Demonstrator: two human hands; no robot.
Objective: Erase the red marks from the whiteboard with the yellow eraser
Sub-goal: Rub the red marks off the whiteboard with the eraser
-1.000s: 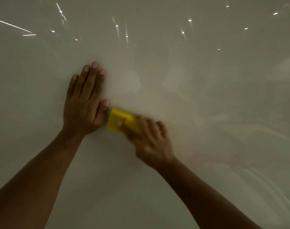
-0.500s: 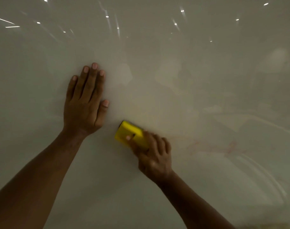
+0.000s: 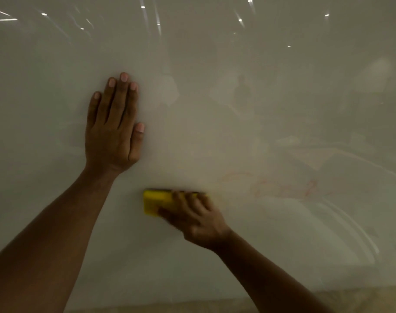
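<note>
Your left hand (image 3: 112, 132) lies flat, fingers straight, bracing you against the whiteboard (image 3: 215, 86). Your right hand (image 3: 192, 219) grips the yellow eraser (image 3: 155, 201), pressed to the board left of the faint red marks (image 3: 280, 187).

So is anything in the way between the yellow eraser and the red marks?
Nothing visible. The right hand grips the yellow eraser, and only bare whiteboard lies between it and the faint red marks to its right. The left hand rests flat, up and away.
</note>
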